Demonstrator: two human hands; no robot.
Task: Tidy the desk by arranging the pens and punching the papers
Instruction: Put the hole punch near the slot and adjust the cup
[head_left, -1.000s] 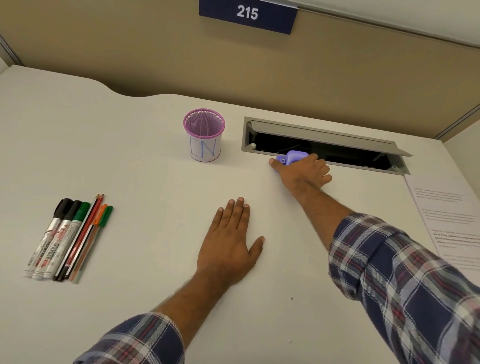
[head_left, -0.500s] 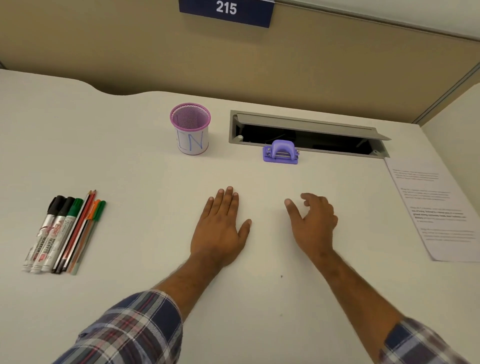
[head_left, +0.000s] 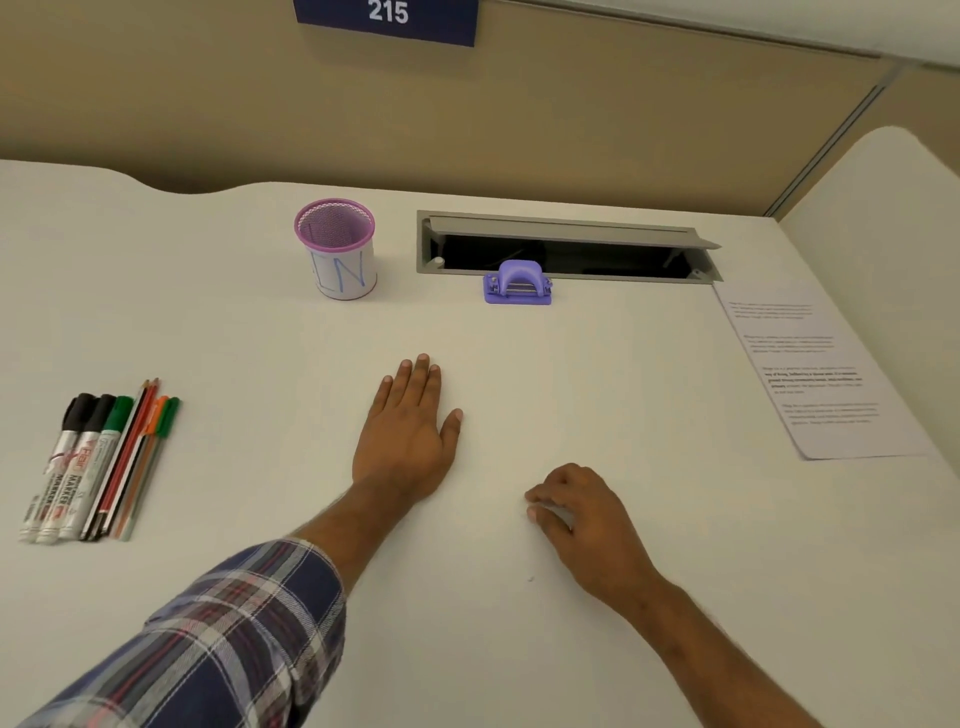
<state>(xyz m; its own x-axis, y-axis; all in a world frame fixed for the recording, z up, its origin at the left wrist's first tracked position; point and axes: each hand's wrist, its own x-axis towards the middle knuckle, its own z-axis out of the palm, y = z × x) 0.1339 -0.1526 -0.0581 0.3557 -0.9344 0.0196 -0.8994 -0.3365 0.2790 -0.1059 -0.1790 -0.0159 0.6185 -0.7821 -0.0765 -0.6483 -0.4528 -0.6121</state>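
Observation:
A row of markers, pens and pencils (head_left: 98, 462) lies at the desk's left edge. At the back stands a pink mesh pen cup (head_left: 336, 254) with nothing in it. A small purple hole punch (head_left: 517, 285) sits to its right, in front of the cable slot. Printed papers (head_left: 815, 374) lie flat at the right. My left hand (head_left: 408, 431) rests flat on the desk's middle, palm down, fingers extended. Nearer to me, my right hand (head_left: 576, 512) has its fingers curled on the desk and holds nothing.
A grey cable slot (head_left: 566, 247) with its lid tilted up runs along the back of the white desk (head_left: 649, 519). A beige partition with a blue "215" sign (head_left: 387, 15) stands behind. A second desk surface (head_left: 883, 223) rises at the right.
My right hand let go of the purple hole punch beside the slot and drew back toward me, curling its fingers. The left hand stayed flat.

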